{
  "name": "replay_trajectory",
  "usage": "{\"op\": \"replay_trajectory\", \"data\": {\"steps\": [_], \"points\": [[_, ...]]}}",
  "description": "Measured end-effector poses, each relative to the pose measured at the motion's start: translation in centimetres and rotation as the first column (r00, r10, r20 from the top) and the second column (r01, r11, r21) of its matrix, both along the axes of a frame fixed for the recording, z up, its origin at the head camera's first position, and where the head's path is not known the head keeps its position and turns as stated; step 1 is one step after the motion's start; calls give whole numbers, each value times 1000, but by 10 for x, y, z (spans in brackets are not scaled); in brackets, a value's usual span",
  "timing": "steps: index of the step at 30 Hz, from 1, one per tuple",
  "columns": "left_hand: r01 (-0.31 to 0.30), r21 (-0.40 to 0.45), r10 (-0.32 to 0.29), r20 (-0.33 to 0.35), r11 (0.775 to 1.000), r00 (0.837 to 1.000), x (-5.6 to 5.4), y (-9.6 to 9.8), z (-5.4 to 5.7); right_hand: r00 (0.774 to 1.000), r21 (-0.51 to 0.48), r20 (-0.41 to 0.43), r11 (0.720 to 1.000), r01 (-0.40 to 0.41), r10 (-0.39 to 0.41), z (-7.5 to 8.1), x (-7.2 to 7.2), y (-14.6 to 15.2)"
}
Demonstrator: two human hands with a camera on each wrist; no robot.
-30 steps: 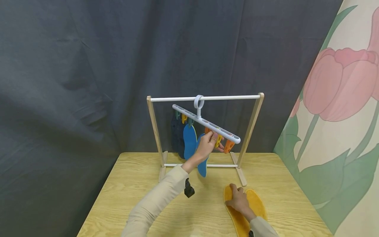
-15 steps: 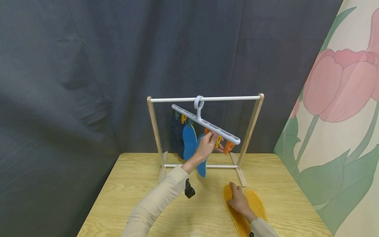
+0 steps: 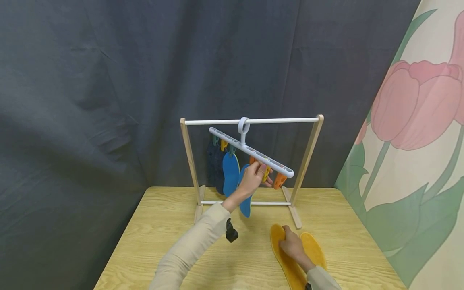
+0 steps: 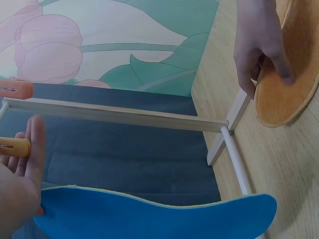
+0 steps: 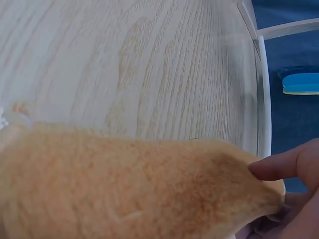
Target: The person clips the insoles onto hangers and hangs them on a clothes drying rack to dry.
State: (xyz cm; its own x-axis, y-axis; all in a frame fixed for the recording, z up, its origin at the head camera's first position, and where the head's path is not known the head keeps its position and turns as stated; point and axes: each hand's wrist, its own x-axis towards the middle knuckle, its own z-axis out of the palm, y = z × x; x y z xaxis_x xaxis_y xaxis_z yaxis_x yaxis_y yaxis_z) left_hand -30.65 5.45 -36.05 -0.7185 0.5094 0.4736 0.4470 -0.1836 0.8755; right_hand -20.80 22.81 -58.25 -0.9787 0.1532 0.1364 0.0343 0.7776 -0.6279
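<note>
In the head view my left hand (image 3: 252, 177) is at the hanger (image 3: 253, 152), with its thumb and fingers on either side of a yellow clip (image 3: 266, 174). In the left wrist view its fingers lie behind that clip (image 4: 15, 147). Two blue insoles (image 3: 231, 173) hang from other clips, the nearer one partly behind my left hand. My right hand (image 3: 293, 244) pinches the far end of a yellow fuzzy insole (image 3: 286, 262) between thumb and fingers. In the right wrist view this insole's end (image 5: 224, 184) is raised. A second yellow insole (image 3: 314, 249) lies beside it.
The hanger hooks over the white top bar (image 3: 282, 120) of a wooden rack (image 3: 308, 155) on the table (image 3: 163, 241). A dark blue cloth item (image 3: 216, 169) hangs at its far end. An orange clip (image 3: 280, 180) is at the near end. A dark curtain (image 3: 108, 100) stands behind.
The right hand has tightened its hold on the yellow insole's end, which has lifted and moved slightly left. The left hand has barely moved; the hanger has turned slightly.
</note>
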Motion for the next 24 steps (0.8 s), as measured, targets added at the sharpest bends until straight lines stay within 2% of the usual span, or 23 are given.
{"op": "replay_trajectory", "data": {"steps": [6,14,18,24], "points": [[-31,-3,31,-21,1000,999,-2,1,-1,1000,-25,-21,1000,10,-11,5,-1,-1],[-34,-3,34,15,999,999,0,1,2,999,-46,-39,999,-1,0,13,-1,-4],[-60,-12,61,21,998,998,2,2,3,998,-82,-65,997,1,-6,14,-3,-4],[-88,-35,89,36,996,995,2,2,2,990,-179,-127,983,37,-60,16,-7,-10]]}}
